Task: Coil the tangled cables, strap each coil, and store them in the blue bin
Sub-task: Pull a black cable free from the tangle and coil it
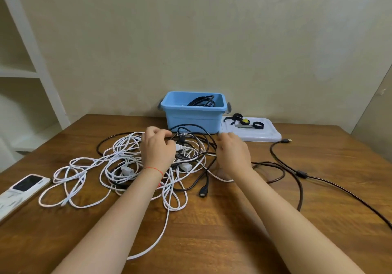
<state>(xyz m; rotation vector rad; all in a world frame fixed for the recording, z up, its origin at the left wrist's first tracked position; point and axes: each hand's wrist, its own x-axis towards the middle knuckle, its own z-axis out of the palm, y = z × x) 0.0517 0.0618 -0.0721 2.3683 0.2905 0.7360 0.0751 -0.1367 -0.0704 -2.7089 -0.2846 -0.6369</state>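
Both hands are down in the tangle at the middle of the table: the left hand sits over the knot with its fingers curled in around cable strands, black and white ones passing under its fingertips, though exactly which strand it grips is hard to make out. Right hand hovers just beside it on the pile's right side, blurred, fingers loosely bent, and whether it has hold of anything cannot be told. A thin red string circles the left wrist. White cables sprawl in loose loops toward the table's left edge and trail down toward the near edge; black cables weave through them, one ending in a black plug lying free near the centre. Another long black cable runs off across the right side, its connector resting near the far right. Against the far edge stands the blue bin, and a black coil already lies inside it. Just right of the bin lies its pale lid, flat, carrying black straps and a yellow bit. At the left edge rests a white device with a dark screen.
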